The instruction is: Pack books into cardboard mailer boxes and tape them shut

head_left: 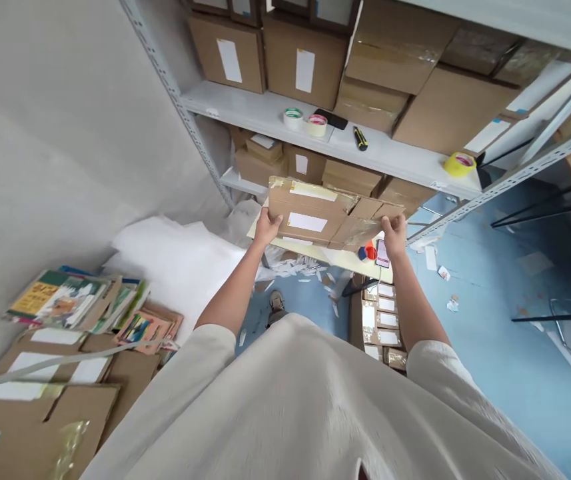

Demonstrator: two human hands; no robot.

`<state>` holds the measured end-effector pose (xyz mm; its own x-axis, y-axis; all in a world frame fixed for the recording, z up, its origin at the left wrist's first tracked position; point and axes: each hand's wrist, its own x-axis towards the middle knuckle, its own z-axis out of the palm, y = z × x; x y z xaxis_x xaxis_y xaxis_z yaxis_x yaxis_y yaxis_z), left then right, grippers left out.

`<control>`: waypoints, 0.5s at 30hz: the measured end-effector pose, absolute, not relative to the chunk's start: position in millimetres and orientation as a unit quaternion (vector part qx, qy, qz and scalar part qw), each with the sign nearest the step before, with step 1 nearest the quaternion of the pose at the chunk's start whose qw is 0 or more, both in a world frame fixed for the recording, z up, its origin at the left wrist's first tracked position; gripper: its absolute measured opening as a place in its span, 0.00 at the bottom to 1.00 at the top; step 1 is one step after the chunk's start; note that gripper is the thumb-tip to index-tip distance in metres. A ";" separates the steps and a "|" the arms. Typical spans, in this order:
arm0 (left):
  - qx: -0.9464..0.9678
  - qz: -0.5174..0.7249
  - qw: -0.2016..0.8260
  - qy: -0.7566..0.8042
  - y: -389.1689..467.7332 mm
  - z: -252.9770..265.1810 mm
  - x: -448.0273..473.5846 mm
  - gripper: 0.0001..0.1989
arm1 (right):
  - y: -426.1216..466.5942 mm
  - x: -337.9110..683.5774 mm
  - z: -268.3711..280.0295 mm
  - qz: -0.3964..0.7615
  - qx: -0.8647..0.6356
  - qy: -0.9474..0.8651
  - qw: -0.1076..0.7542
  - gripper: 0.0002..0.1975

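Two-handed hold on a flat cardboard piece [341, 215], seen from the head. The left hand [268, 228] is partly closed on the left end of the piece, its thumb on the near face; the right hand [395, 236] grips the opposite end likewise. The fingers behind the cardboard are hidden, so how firmly each hand presses cannot be told. The piece lies between the hands, tilted, its near face bearing white labels [308, 222] and strips of clear tape. It stands over a pale surface [332, 257]; whether its lower edge touches that surface cannot be made out.

Just beside the right hand, on its inner side, lie a phone [383, 255] and an orange tape roll [370, 253]. Nearer the body from the same hand are labelled cartons [388, 320]. Beyond both hands a grey shelf [255, 107] carries a green-ringed roll [293, 123], a pink-ringed roll [316, 129] and a yellow-and-black cutter [360, 139]; a yellow roll [453, 165] rests beyond the right hand, outward from it. Outward from the left hand, toward the body, is white sheeting [175, 260].

The step in hand appears to be handling or positioning the piece. Any further move would probably call for both hands to travel together, keeping the piece level and clear of the phone.
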<state>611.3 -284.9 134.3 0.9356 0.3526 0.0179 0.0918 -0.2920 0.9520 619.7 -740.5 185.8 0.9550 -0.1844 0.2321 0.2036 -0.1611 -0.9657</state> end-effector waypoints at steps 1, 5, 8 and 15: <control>0.792 0.108 0.587 0.129 -291.4 135.3 622.4 0.22 | -741.8 621.6 184.6 -0.145 -0.751 0.021 0.644 0.39; 0.777 0.071 0.620 0.077 -311.1 146.1 668.3 0.24 | -738.7 637.0 186.5 -0.111 -0.741 0.111 0.653 0.45; 0.780 0.031 0.625 0.024 -319.3 155.2 701.1 0.25 | -733.8 657.0 191.5 -0.111 -0.731 0.134 0.660 0.50; 0.808 0.032 0.588 -0.024 -333.8 144.1 748.0 0.27 | -722.0 699.6 188.7 -0.100 -0.719 0.162 0.669 0.48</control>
